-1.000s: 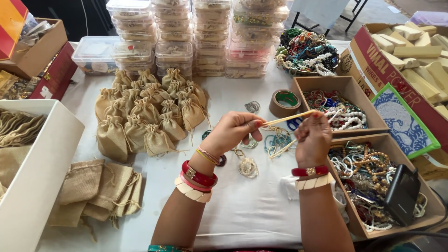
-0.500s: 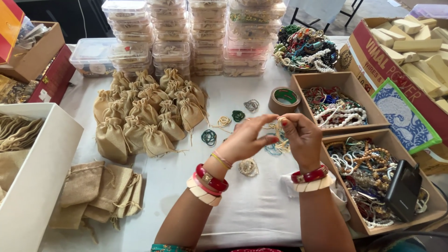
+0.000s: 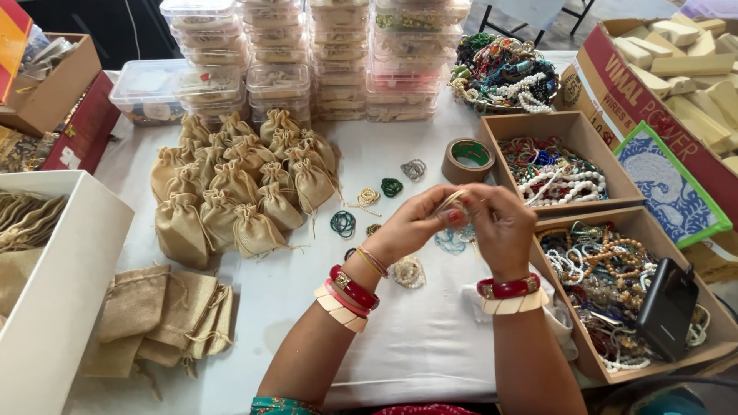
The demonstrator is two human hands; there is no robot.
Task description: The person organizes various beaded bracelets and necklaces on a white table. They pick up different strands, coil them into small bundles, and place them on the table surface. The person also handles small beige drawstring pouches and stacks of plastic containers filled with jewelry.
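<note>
Hands drawn closer, left hand (image 3: 419, 224) and right hand (image 3: 500, 223) pinching bead bracelet (image 3: 452, 201) between fingertips

Red & cream bangles on left wrist (image 3: 347, 294) & right wrist (image 3: 510, 293).

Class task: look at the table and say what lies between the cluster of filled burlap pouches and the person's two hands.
In the head view, small coiled bead strings lie on the white cloth between the filled pouches and the left hand and right hand.

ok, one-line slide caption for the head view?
Both hands, left hand and right hand, pinch a pale beaded strand above a white table, between filled burlap pouches and bead-filled boxes.
</note>
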